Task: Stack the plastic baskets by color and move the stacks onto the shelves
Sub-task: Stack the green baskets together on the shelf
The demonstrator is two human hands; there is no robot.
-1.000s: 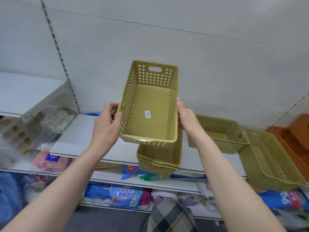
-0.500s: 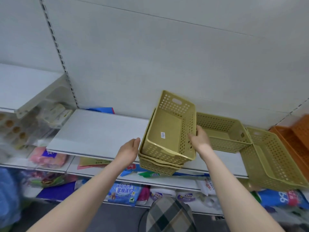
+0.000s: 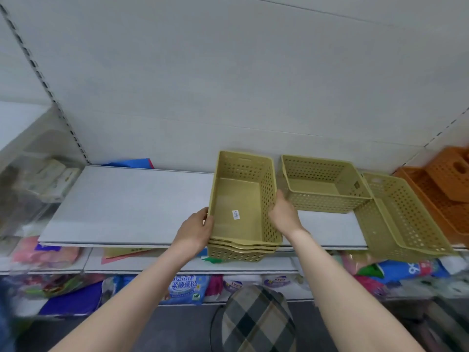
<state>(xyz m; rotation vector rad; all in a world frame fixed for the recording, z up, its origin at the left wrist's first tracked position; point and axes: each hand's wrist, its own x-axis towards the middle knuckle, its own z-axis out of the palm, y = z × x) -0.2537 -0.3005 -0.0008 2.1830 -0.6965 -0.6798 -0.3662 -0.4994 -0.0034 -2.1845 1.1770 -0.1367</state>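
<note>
Between the two hands a stack of olive green baskets (image 3: pixel 243 212) is sitting on the white shelf (image 3: pixel 132 207), with its near end hanging a little over the front edge. At least three rims are showing at this near end, one nested in the other. The left hand (image 3: pixel 194 231) is pressing against the left wall of the stack near the front corner, fingers curled on the rim. The right hand (image 3: pixel 283 214) is gripping the right wall, thumb on the inside and fingers on the perforated outside. So both hands are closed on the stack, one on each side. A small white label (image 3: pixel 236 214) is lying on the floor of the top basket, between the hands.

Just to the right of the right hand, a single green basket (image 3: pixel 327 189) is standing on the same shelf, close to the stack; I cannot tell whether they are touching. Further right, another green basket (image 3: pixel 403 217) is lying tilted, its near end over the shelf edge. Beyond it, at the far right, orange baskets (image 3: pixel 446 196) are resting.

Left of the left hand the shelf surface is bare. Below the hands, on lower shelves, colourful packets (image 3: pixel 184 288) are lying, and a checked cap (image 3: pixel 253 321) is showing between the forearms.
</note>
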